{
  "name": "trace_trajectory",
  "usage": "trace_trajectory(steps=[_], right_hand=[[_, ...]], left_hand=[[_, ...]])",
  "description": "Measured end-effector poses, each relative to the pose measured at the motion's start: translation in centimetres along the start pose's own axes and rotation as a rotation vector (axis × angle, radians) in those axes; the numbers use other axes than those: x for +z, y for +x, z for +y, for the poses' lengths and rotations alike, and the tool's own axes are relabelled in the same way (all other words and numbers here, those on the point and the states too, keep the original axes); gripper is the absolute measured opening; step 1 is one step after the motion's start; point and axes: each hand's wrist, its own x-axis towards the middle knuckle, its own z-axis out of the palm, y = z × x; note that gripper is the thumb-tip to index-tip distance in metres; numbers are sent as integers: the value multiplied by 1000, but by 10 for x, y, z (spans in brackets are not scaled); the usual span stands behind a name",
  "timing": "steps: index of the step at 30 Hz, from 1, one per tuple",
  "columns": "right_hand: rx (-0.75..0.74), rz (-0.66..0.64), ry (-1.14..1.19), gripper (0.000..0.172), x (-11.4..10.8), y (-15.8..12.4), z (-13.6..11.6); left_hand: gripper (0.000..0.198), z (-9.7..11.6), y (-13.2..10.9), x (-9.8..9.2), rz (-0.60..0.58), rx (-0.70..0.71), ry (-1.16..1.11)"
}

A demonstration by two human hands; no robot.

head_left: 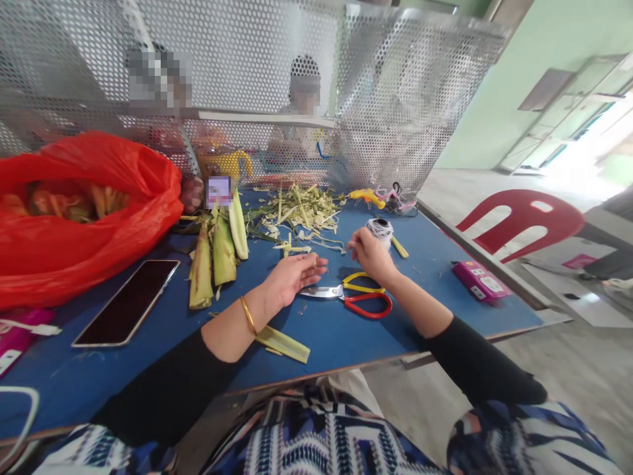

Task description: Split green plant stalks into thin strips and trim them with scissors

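Observation:
My left hand (294,278) is palm-up above the table with its fingers stretched out, beside the scissors' blades. Just behind it lies a small pale-green piece of cut leaf strips (291,247). My right hand (372,253) has its fingers curled into a pinch; what they hold, if anything, is too small to make out. Behind that hand stands a spool of white string (380,231), with a short yellow-green stalk piece (400,247) to its right. Scissors (341,291) with one yellow and one red handle lie between my hands. A flat leaf strip (284,343) rests beyond my left wrist.
Several husk-like stalks (225,251), a phone (127,303) and a red plastic bag (89,244) occupy the left side. Shredded trimmings (301,210) and a yellow tool (368,197) lie at the back, before a perforated metal screen (257,72). A purple pack (481,282) sits right, near a red chair (524,221).

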Motion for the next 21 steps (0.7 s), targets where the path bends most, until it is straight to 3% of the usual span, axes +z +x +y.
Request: trace_trajectory(steps=[2,4,7,10,14,16,18,21], right_hand=[[-27,-50,-79,13,7,-3,-12],[-144,-64,-183,14,15,-10,-22],[-469,-56,-268,19,23,-24,-35],[-788,-54,-293,27,24,-38,-45],[-1004,-52,-345,33,24,-53,-56],[-1030,-87,-355,33,23,-58,-57],[-968,-115,-339,31,19,-58,-53],[-603,29,-359,26,1,-45,-39]], left_hand=[[11,2,-1,-1,-7,-6,-3],[10,4,0,-2,-21,-15,-3],[13,7,3,-6,-82,-64,-21],[20,9,5,-8,-207,-198,-36],[21,11,2,-8,-324,-341,-20],[20,14,0,-9,-311,-320,-18],[18,18,0,-11,-254,-244,3],[17,28,2,-16,-137,-98,71]])
